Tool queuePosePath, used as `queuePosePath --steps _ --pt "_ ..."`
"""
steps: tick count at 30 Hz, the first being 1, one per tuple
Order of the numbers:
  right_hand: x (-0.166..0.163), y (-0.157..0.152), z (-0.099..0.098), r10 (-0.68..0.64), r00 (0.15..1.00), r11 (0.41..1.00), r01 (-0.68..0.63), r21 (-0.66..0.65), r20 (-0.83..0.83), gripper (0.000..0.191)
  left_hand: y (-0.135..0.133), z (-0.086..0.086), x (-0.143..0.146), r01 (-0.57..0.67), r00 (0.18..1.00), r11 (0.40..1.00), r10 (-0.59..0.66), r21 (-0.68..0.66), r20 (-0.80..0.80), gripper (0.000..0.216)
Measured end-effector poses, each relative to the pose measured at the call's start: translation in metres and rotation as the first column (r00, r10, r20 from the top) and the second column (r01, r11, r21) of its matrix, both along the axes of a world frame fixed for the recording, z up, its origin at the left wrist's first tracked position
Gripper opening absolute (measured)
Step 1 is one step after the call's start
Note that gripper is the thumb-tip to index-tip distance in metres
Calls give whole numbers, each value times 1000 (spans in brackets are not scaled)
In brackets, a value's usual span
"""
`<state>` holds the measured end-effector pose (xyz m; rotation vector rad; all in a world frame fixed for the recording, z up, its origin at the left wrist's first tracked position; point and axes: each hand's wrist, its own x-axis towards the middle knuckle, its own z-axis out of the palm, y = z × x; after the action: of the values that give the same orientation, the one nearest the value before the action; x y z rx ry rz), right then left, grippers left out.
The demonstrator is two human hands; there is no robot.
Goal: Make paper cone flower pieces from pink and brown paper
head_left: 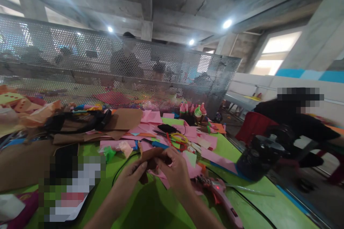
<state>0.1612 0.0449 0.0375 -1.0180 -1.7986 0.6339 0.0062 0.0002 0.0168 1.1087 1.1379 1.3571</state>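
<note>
Both of my hands meet over the green table [150, 204] and pinch a small brown piece of paper or card [151, 154]. My left hand [133, 176] grips its lower left side with closed fingers. My right hand [174, 171] holds the right side, fingers curled round it. Pink paper sheets [188, 132] lie just behind the hands. A pink glue gun [220, 193] lies on the table right of my right wrist, its black cord trailing off.
Brown card sheets [123, 120], scissors with yellow and red handles [176, 137] and coloured scraps cover the table's far half. A perforated metal screen [107, 64] stands behind, with people beyond it. A seated person in black [295, 121] is at the right, near a dark jug [258, 157].
</note>
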Motion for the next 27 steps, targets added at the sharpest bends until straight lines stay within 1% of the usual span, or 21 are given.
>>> queuePosePath --steps 2,5,8,11,14,17,19,20,21,23,25,27 --pt "-1 0 0 17 1000 1000 -17 -12 -11 12 0 -1 -1 10 1000 1000 -10 6 0 34" --pt "-1 0 -2 18 1000 1000 -18 8 -3 12 3 -3 -1 57 998 998 -58 15 35 37" --pt "-1 1 -5 6 1000 999 -6 33 14 13 6 -4 -1 53 997 999 -54 7 63 39" --pt "-1 3 -7 -14 1000 999 13 44 28 13 6 -3 0 58 998 998 -58 16 36 34" --pt "-1 3 -8 -25 999 998 23 60 25 14 6 -6 -1 93 996 995 -92 40 -12 28" --pt "-1 2 -8 -12 1000 999 12 39 0 12 8 -12 -1 112 994 993 -112 46 -2 27" --pt "-3 0 -6 5 999 1000 -6 -15 -45 11 9 -14 -1 108 994 993 -109 44 16 28" --pt "-3 -1 -5 8 995 998 -14 -55 -95 13 10 -14 -1 106 994 993 -107 47 18 27" --pt "-4 -1 -4 7 987 995 -23 -100 -163 17 10 -13 -1 97 995 994 -98 51 17 25" --pt "-6 -1 -3 -3 949 978 -64 -199 -316 33 9 -11 0 79 997 996 -79 48 5 22" --pt "-8 2 -5 12 904 935 -161 -315 -428 44 9 -11 0 57 998 997 -57 46 0 22" --pt "-8 7 -7 42 885 870 -260 -419 -464 43 9 -13 1 44 999 997 -43 59 -12 24"
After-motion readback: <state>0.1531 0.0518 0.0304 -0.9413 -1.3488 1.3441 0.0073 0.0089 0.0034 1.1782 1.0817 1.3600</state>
